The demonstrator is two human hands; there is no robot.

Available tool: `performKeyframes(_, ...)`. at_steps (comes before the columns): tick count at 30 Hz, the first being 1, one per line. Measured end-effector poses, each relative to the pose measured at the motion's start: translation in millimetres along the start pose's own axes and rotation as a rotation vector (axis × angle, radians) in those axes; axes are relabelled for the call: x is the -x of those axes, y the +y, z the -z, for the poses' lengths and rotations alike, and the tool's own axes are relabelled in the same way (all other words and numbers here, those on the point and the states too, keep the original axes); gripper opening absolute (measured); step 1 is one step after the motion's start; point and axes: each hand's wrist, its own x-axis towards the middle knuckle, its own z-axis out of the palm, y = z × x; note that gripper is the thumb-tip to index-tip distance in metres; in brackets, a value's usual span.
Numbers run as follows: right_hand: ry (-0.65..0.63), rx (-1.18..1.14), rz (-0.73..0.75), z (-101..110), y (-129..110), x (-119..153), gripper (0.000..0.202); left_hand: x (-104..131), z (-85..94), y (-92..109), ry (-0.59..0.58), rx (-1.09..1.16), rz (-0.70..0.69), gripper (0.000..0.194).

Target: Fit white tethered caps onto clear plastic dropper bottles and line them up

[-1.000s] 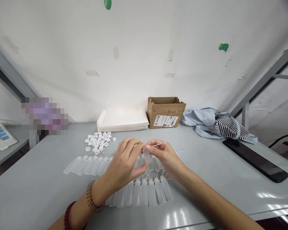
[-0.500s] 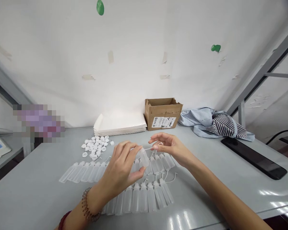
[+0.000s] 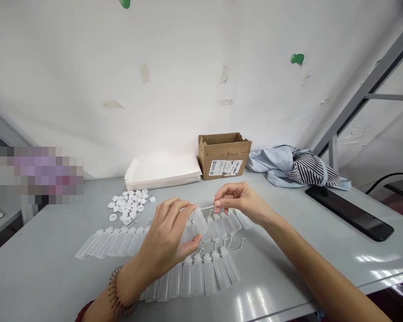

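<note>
My left hand (image 3: 169,235) grips a small translucent plastic bottle (image 3: 199,222) between thumb and fingers, holding it tilted above the rows. From the bottle's top a thin white tube (image 3: 207,207) runs to the right. My right hand (image 3: 233,199) pinches the far end of this tube between thumb and fingertips. Beneath the hands, more such bottles lie side by side in a back row (image 3: 121,241) and a front row (image 3: 192,277). Many have thin white tubes bent out of their tops. My left hand and forearm cover part of both rows.
Small white caps (image 3: 126,205) lie in a heap at the back left of the grey table (image 3: 36,250). Behind stand a stack of white sheets (image 3: 164,174) and an open cardboard box (image 3: 225,156). Folded cloth (image 3: 289,165) and a black phone-like slab (image 3: 349,212) lie at the right.
The camera view has shifted slightly. My right hand has its fingers closed more tightly at the tube's end, and the tube looks straighter. My left hand keeps its hold on the bottle.
</note>
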Motion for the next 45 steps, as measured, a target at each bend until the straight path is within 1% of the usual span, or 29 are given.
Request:
performKeyframes(5, -0.005, -0.021, 0.010, 3.6, -1.3, 1.1, 0.015, -1.1, 1.1, 0.4, 0.027, -0.004, -0.003, 0.042)
performKeyframes(12, -0.052, 0.028, -0.016, -1.1, 0.5, 2.1, 0.015, -1.5, 0.0, 0.5, 0.033, 0.022, 0.006, 0.042)
performKeyframes(15, -0.076, 0.053, -0.033, -0.2, 0.2, 2.3, 0.018, -1.0, 0.2, 1.0, 0.040, 0.017, -0.005, 0.043)
performKeyframes(19, -0.093, 0.048, -0.048, 6.2, -0.2, 2.0, 0.024, -1.4, 1.5, 1.5, 0.049, 0.008, -0.018, 0.043)
performKeyframes(25, -0.061, -0.041, -0.031, 12.8, 1.5, 1.2, 0.022, -1.8, 1.9, 3.6, 0.072, 0.003, -0.024, 0.042)
performKeyframes(31, -0.001, -0.067, 0.034, 10.1, 2.3, 0.1, 0.014, -1.4, 2.0, 2.6, 0.054, -0.010, -0.030, 0.041)
performKeyframes(34, 0.017, -0.055, 0.048, 8.4, 1.8, 0.2, 0.020, -1.2, 1.4, 3.2, 0.052, -0.002, -0.038, 0.041)
performKeyframes(37, 0.041, 0.029, 0.072, 8.3, 1.5, -0.2, 0.031, -1.3, 0.5, 4.6, 0.051, 0.005, -0.034, 0.042)
performKeyframes(39, 0.087, 0.162, 0.099, 8.2, 1.3, -0.5, 0.030, -1.5, 0.0, 5.6, 0.052, 0.005, -0.033, 0.043)
performKeyframes(42, 0.178, 0.375, 0.179, 4.7, -0.5, 0.5, 0.027, -1.7, -0.3, 6.9, 0.055, 0.007, -0.039, 0.043)
performKeyframes(43, 0.184, 0.420, 0.204, 2.4, -1.6, 1.5, 0.025, -1.7, -0.4, 7.3, 0.056, 0.009, -0.040, 0.042)
performKeyframes(45, 0.135, 0.460, 0.220, -3.7, -4.2, 4.4, 0.019, -1.7, -0.8, 8.3, 0.054, 0.010, -0.044, 0.043)
